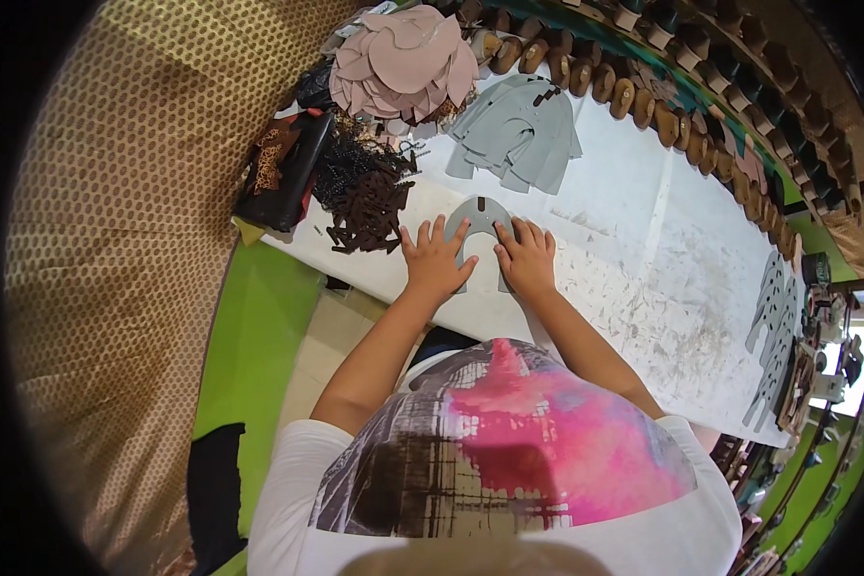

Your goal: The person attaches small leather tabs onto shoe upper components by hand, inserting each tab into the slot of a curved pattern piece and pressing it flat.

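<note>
Grey arched piece (481, 221), legs partly under left fingers (439, 230) and right fingers (536, 234); both spread, unclenched.

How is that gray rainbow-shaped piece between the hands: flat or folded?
Flat: the gray piece lies on the white table, two legs apart, no fold showing, though fingers cover part.

White short-sleeved shirt (686, 528) with a pink, grey and dark brown print (595, 432) across the chest
</note>
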Demonstrator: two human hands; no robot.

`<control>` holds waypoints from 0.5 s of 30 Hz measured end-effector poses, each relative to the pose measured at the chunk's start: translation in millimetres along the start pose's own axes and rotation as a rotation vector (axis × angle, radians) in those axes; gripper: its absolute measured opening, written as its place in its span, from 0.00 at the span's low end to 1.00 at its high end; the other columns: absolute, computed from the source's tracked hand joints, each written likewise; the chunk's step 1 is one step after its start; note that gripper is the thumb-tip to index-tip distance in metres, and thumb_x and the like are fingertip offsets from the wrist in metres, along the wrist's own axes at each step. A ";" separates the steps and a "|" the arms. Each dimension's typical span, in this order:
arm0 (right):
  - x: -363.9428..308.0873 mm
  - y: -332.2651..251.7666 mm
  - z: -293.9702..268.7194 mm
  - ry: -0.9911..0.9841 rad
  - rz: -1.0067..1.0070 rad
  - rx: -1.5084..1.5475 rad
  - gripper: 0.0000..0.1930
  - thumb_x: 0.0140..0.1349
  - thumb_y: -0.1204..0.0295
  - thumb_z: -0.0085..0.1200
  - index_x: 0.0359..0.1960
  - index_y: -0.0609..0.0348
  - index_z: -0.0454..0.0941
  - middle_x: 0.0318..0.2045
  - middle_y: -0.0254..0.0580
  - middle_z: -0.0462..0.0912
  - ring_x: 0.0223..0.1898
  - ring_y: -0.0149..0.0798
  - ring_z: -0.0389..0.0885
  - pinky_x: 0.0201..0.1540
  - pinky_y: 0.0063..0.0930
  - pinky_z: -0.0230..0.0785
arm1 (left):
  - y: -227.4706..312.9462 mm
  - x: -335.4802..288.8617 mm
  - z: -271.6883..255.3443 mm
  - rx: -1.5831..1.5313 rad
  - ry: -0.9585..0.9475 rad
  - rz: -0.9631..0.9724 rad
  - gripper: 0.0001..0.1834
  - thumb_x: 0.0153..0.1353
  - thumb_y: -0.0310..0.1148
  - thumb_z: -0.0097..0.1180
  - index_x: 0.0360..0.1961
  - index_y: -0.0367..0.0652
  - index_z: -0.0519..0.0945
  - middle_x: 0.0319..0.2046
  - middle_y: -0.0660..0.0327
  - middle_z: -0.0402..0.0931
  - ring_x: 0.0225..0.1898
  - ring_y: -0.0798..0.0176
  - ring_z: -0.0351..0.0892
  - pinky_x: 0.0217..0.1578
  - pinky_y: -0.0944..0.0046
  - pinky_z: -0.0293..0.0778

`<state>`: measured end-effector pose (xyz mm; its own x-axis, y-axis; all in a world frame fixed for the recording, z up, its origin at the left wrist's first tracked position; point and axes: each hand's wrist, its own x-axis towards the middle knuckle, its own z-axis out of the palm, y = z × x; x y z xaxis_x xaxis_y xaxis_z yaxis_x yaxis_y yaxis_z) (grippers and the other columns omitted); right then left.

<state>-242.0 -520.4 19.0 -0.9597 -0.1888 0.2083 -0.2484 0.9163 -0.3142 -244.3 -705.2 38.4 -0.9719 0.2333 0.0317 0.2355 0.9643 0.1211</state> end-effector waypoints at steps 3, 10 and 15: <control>0.5 -1.4 0.0 0.004 -0.001 -0.006 0.21 0.62 0.59 0.47 0.57 0.41 0.70 0.58 0.40 0.67 0.61 0.43 0.60 0.63 0.55 0.45 | -1.0 1.9 -1.6 0.015 0.008 0.011 0.35 0.53 0.58 0.51 0.63 0.61 0.65 0.60 0.49 0.59 0.60 0.45 0.57 0.58 0.27 0.38; 2.0 3.9 -4.1 -0.045 0.001 -0.027 0.21 0.62 0.57 0.47 0.57 0.39 0.71 0.58 0.38 0.67 0.61 0.42 0.60 0.62 0.57 0.45 | 4.3 7.2 -15.9 0.130 -0.094 0.031 0.35 0.55 0.59 0.50 0.63 0.63 0.63 0.61 0.53 0.60 0.60 0.48 0.59 0.62 0.34 0.35; -18.1 9.3 -7.5 -0.119 -0.065 0.027 0.28 0.62 0.54 0.45 0.63 0.45 0.62 0.65 0.40 0.60 0.66 0.45 0.54 0.64 0.61 0.39 | -0.9 -22.6 19.7 -0.002 0.037 -0.036 0.41 0.56 0.60 0.47 0.67 0.52 0.57 0.67 0.53 0.51 0.67 0.47 0.48 0.62 0.33 0.34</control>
<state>-226.0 -505.8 19.3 -0.9499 -0.2893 0.1181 -0.3123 0.8914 -0.3285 -222.6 -708.8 18.0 -0.9790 0.1937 0.0636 0.2003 0.9717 0.1249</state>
